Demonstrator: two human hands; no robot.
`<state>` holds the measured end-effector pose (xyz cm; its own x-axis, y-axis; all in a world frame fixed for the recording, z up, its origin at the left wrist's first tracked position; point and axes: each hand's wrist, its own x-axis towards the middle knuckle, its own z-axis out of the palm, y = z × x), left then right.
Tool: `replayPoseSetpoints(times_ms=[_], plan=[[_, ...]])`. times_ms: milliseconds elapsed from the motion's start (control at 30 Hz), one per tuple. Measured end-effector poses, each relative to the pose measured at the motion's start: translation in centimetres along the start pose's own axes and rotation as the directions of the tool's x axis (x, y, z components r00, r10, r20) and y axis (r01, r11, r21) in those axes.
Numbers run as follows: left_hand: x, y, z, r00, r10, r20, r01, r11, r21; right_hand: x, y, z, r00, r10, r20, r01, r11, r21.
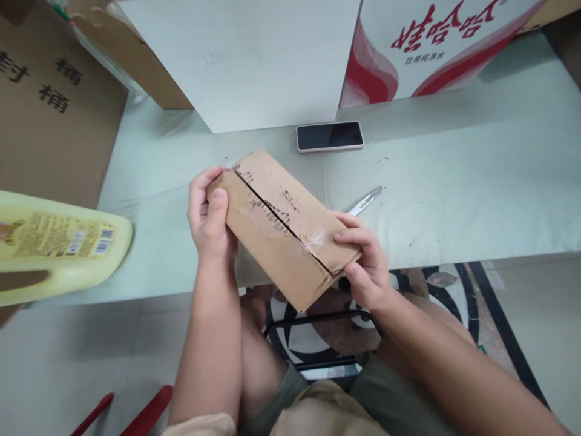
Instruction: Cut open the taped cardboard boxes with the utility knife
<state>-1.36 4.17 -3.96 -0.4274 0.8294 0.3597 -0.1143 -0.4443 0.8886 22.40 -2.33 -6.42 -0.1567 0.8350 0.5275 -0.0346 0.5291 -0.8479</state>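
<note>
A small brown cardboard box (267,233) is held tilted over the near edge of the table, its long axis slanting down to the right. A dark slit runs along the seam between its top flaps, and the card beside it is torn and scuffed. My left hand (211,209) grips the upper left end, thumb on top. At the lower right end, my right hand (365,257) pinches the corner between thumb and fingers. Just beyond the right fingers, a slim silver knife or cutter (367,200) lies on the table, partly hidden by the hand and box.
A phone (330,136) lies in front of a large white panel (272,60). Behind stands a white and red carton (417,54). At left are a yellow jug (109,242) and a big brown carton (59,133). The pale green cloth (454,181) covers the table.
</note>
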Motion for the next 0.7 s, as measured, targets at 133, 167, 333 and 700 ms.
replayPoseSetpoints(times_ms=[133, 167, 333, 700], plan=[[-0.1, -0.1, -0.1, 1.000, -0.028, 0.007, 0.027, 0.998, 0.058, -0.2, -0.2, -0.5, 1.000, -0.010, 0.011, 0.011, 0.997, -0.078], [0.0, -0.1, -0.3, 1.000, -0.017, 0.020, 0.015, 0.995, 0.100, -0.3, -0.1, -0.5, 1.000, -0.012, 0.018, 0.014, 0.996, -0.087], [0.5, -0.6, -1.1, 0.981, 0.125, 0.149, -0.171, 0.917, 0.359, -0.6, 0.6, -0.6, 1.000, 0.012, 0.025, -0.011, 0.999, -0.041], [-0.4, 0.5, -1.6, 0.909, 0.148, 0.391, -0.345, 0.791, 0.504, -0.3, 0.7, -0.5, 0.996, 0.019, 0.092, -0.017, 1.000, -0.022]])
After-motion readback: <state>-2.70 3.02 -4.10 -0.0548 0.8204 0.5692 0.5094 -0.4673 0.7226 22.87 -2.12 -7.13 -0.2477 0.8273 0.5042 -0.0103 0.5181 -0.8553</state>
